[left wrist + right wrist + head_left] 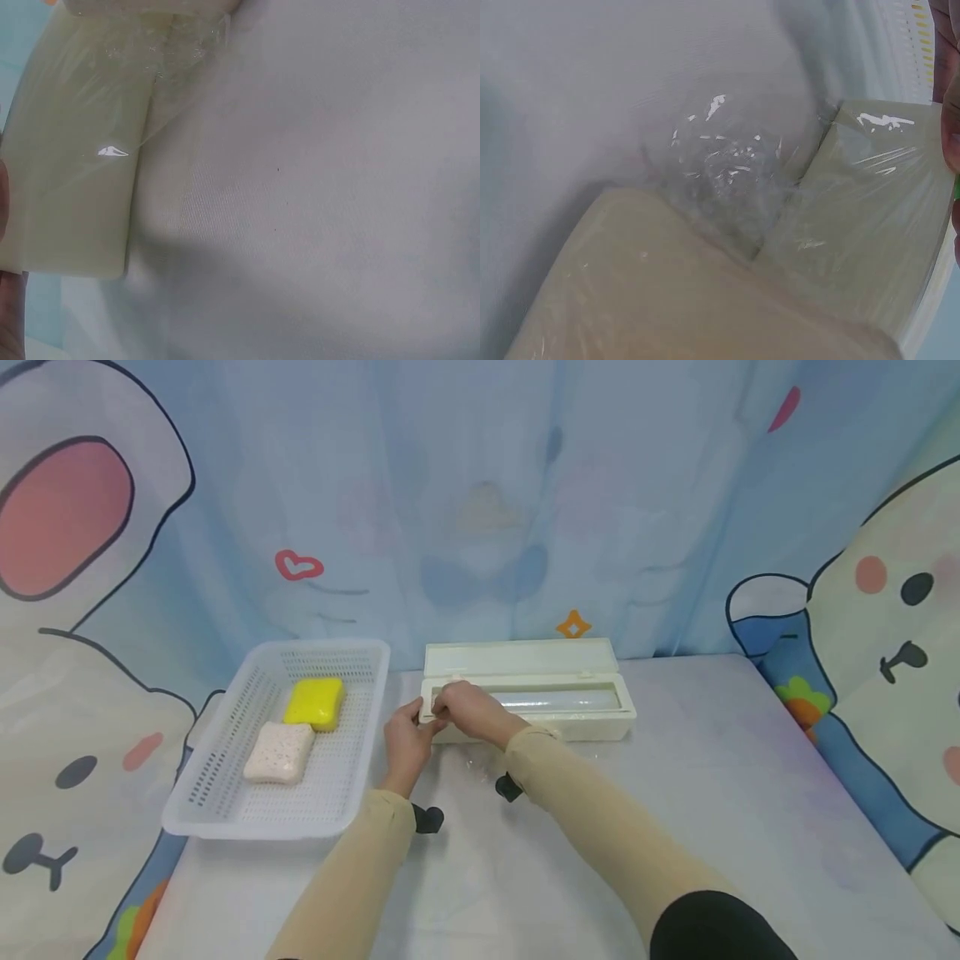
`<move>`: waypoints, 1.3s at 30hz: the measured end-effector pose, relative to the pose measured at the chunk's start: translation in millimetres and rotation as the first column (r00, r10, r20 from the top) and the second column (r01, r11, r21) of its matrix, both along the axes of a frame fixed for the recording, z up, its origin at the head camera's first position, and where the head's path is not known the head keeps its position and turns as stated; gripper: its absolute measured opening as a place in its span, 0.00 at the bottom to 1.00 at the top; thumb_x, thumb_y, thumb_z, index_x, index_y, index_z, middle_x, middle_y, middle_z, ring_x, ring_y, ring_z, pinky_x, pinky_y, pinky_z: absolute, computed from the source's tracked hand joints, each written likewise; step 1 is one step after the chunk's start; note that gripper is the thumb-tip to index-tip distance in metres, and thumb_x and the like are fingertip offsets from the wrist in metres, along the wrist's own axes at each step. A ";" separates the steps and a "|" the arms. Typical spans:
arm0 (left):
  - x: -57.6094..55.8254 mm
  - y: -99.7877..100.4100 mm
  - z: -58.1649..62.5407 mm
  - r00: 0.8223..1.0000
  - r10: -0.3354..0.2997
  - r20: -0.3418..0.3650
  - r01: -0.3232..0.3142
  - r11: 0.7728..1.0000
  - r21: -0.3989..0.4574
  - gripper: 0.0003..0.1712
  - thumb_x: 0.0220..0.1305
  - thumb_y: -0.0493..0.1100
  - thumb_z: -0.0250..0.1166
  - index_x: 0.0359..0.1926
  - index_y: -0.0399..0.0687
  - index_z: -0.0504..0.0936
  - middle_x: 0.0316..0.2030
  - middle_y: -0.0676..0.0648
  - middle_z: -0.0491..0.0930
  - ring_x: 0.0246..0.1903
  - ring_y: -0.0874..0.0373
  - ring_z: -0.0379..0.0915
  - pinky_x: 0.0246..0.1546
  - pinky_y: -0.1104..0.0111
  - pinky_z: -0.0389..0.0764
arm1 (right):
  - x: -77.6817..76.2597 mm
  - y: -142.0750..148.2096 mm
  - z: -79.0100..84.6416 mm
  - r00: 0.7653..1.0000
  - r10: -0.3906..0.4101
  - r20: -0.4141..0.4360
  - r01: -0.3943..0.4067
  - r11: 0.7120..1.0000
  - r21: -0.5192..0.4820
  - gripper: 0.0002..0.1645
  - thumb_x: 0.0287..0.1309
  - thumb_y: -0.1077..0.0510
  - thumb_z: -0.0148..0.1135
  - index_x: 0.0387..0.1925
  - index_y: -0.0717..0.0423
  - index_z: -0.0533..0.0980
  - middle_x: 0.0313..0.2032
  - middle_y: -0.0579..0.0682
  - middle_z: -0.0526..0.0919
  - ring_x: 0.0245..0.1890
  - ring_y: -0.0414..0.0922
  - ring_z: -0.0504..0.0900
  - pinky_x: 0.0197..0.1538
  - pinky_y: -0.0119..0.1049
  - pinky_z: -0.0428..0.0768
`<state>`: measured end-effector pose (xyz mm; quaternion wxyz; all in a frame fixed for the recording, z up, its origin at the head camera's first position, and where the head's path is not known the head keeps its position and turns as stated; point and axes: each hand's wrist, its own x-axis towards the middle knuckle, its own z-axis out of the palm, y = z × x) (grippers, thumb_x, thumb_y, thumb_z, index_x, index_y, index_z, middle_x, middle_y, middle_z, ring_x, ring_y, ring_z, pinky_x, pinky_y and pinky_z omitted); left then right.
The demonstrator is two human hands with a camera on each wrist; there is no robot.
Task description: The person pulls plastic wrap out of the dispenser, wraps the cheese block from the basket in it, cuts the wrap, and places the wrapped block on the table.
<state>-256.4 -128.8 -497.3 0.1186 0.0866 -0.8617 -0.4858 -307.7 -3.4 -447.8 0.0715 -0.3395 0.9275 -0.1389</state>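
A cream plastic-wrap dispenser [536,729] lies lengthwise on the table, its lid [517,657] raised at the back. Inside it a roll of clear plastic wrap [562,700] shows. My left hand [406,743] grips the dispenser's left end, thumb in front. Close beside it my right hand [476,708] reaches over the left part of the opening with bent fingers. Whatever those fingertips hold is hidden. Loose, crinkled film [731,169] hangs over the dispenser's front and onto the table. A small green bit [958,187] shows near the fingers in the right wrist view.
Left of the dispenser stands a white perforated basket [348,810]. It holds a yellow block [315,703] and a speckled pale pink block [279,752], both soap-like. A white cloth [712,760] covers the table. Behind hangs a blue cartoon-print curtain [480,485].
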 end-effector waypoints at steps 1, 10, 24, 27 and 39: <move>-0.3 0.2 1.2 1.000 0.001 0.002 -0.001 1.000 0.004 0.34 0.56 0.36 0.76 0.64 0.38 0.79 0.61 0.36 0.80 0.62 0.45 0.79 0.59 0.58 0.82 | -0.4 2.3 0.0 1.000 -0.001 -0.007 0.000 1.000 -0.003 0.11 0.66 0.64 0.64 0.47 0.58 0.87 0.47 0.53 0.90 0.52 0.48 0.87 0.58 0.38 0.84; 0.4 -1.3 6.8 1.000 0.010 0.022 -0.010 0.999 0.031 0.37 0.56 0.36 0.76 0.66 0.32 0.74 0.64 0.32 0.76 0.64 0.43 0.76 0.62 0.58 0.80 | -0.5 21.8 0.6 0.999 -0.030 -0.010 0.030 1.000 -0.010 0.12 0.68 0.64 0.62 0.49 0.60 0.86 0.51 0.54 0.89 0.57 0.50 0.85 0.62 0.40 0.82; 4.1 2.7 8.5 1.000 -0.005 0.006 0.004 0.998 0.056 0.37 0.55 0.35 0.76 0.65 0.29 0.74 0.63 0.30 0.76 0.63 0.41 0.77 0.61 0.58 0.81 | 2.5 48.3 1.6 0.997 -0.069 0.029 0.070 0.996 -0.050 0.12 0.67 0.66 0.62 0.49 0.60 0.86 0.51 0.55 0.89 0.56 0.51 0.86 0.62 0.42 0.82; 3.9 2.9 8.6 1.000 -0.006 0.006 0.006 0.998 0.066 0.37 0.55 0.35 0.76 0.65 0.29 0.74 0.62 0.30 0.77 0.62 0.41 0.77 0.61 0.58 0.81 | 2.8 56.8 2.2 0.996 -0.078 0.034 0.080 0.995 -0.056 0.13 0.67 0.67 0.62 0.49 0.60 0.86 0.50 0.55 0.89 0.55 0.51 0.86 0.62 0.42 0.82; 6.0 2.1 6.6 1.000 0.005 0.018 -0.006 0.997 0.078 0.37 0.56 0.34 0.76 0.66 0.29 0.74 0.64 0.30 0.75 0.64 0.40 0.76 0.64 0.57 0.79 | 7.9 89.8 -0.3 0.997 -0.068 -0.035 0.065 0.995 -0.072 0.11 0.66 0.67 0.63 0.46 0.62 0.87 0.47 0.56 0.89 0.53 0.52 0.86 0.60 0.41 0.84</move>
